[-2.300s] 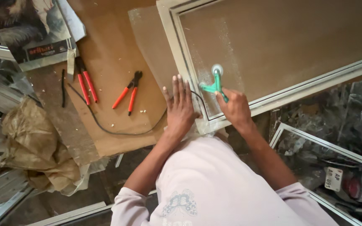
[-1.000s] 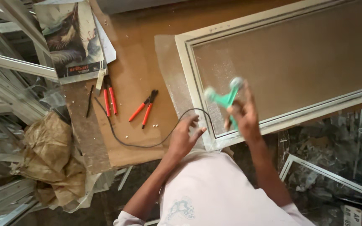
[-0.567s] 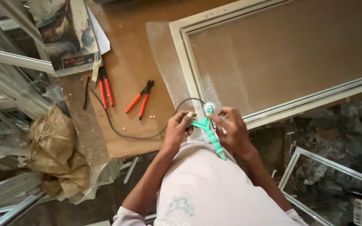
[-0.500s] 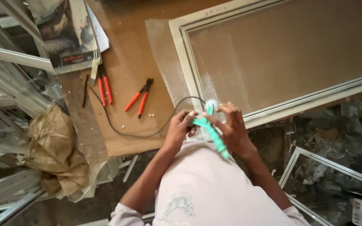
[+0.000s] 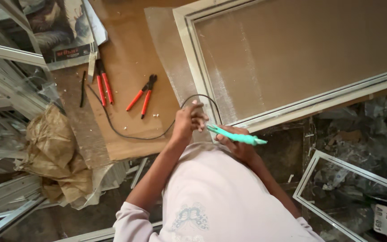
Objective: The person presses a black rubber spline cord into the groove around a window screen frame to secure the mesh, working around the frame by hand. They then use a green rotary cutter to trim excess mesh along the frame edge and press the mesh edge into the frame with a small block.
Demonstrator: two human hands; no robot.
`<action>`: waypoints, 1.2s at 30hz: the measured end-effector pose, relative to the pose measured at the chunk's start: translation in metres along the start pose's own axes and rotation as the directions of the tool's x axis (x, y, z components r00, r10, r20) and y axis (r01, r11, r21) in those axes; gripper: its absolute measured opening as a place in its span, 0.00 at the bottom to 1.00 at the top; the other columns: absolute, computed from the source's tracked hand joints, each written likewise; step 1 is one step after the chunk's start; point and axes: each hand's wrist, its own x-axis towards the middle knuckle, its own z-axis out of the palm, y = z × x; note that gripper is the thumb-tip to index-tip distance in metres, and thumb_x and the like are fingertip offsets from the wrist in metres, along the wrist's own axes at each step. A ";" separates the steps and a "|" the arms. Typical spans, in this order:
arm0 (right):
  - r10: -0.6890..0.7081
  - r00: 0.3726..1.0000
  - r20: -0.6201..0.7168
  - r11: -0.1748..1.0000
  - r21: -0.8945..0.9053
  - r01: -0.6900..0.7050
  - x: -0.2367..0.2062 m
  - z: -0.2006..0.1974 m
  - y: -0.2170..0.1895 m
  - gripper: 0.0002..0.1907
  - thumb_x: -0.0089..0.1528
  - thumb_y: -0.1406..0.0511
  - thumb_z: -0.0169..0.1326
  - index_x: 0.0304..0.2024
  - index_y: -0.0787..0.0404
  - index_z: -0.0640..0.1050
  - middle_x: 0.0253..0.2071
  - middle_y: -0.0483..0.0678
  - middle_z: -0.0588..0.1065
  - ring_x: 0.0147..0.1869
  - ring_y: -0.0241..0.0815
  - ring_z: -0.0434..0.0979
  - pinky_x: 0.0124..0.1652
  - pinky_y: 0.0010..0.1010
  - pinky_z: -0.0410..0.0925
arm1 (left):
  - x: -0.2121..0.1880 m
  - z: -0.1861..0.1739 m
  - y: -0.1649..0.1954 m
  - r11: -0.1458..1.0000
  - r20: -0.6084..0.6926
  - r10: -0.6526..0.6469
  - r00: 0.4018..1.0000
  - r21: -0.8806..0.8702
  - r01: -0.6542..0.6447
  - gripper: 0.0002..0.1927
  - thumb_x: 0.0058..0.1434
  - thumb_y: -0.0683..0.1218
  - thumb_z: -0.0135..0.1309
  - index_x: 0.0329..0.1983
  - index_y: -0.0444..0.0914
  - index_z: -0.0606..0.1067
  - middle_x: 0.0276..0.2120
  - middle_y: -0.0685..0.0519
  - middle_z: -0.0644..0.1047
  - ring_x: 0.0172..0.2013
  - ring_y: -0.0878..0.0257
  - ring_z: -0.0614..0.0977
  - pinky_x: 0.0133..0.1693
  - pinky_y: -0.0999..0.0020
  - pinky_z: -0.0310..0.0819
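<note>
My right hand point(image 5: 236, 145) grips a teal green roller tool point(image 5: 236, 136) held level just in front of my body. My left hand point(image 5: 188, 120) is at the tool's left tip with its fingers curled, pinching the end near a thin black cord point(image 5: 135, 134). The cord loops from there across the brown board. Both hands hover at the near corner of a white screen frame point(image 5: 193, 67) with mesh stretched over it.
Two pairs of red-handled pliers point(image 5: 142, 96) point(image 5: 101, 85) lie on the brown board point(image 5: 122, 54) to the left. Crumpled brown paper point(image 5: 52, 152) and metal frame profiles point(image 5: 5, 58) crowd the left. Another white frame point(image 5: 310, 179) lies at lower right over rubble.
The roller tool came off the frame's groove and was lifted, then brought down to my body. My left hand left the frame and joined at the tool's tip.
</note>
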 end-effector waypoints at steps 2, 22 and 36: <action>0.096 0.995 0.024 0.991 0.093 -0.098 -0.002 0.005 0.013 0.17 0.65 0.63 0.58 0.52 0.67 0.81 0.34 0.51 0.83 0.37 0.42 0.83 0.39 0.30 0.73 | 0.008 0.001 0.000 0.998 -0.016 0.022 1.000 -0.065 -0.023 0.24 0.69 0.56 0.47 0.53 0.30 0.72 0.28 0.43 0.80 0.18 0.63 0.76 0.20 0.70 0.68; 0.374 0.926 0.049 0.867 0.337 -0.368 -0.010 0.022 0.048 0.14 0.65 0.63 0.56 0.48 0.67 0.82 0.29 0.45 0.80 0.34 0.34 0.79 0.37 0.29 0.72 | 0.127 0.032 0.218 0.085 0.393 0.843 0.367 0.576 -0.813 0.07 0.68 0.42 0.59 0.45 0.34 0.81 0.35 0.48 0.80 0.33 0.60 0.81 0.36 0.64 0.76; 0.391 0.908 -0.148 0.906 0.234 -0.352 -0.003 0.021 0.029 0.11 0.67 0.64 0.56 0.45 0.66 0.82 0.28 0.45 0.78 0.34 0.34 0.77 0.37 0.29 0.71 | 0.163 0.058 0.211 -0.161 0.391 0.818 0.421 0.859 -0.485 0.06 0.65 0.45 0.57 0.40 0.38 0.79 0.36 0.44 0.82 0.43 0.46 0.81 0.45 0.50 0.74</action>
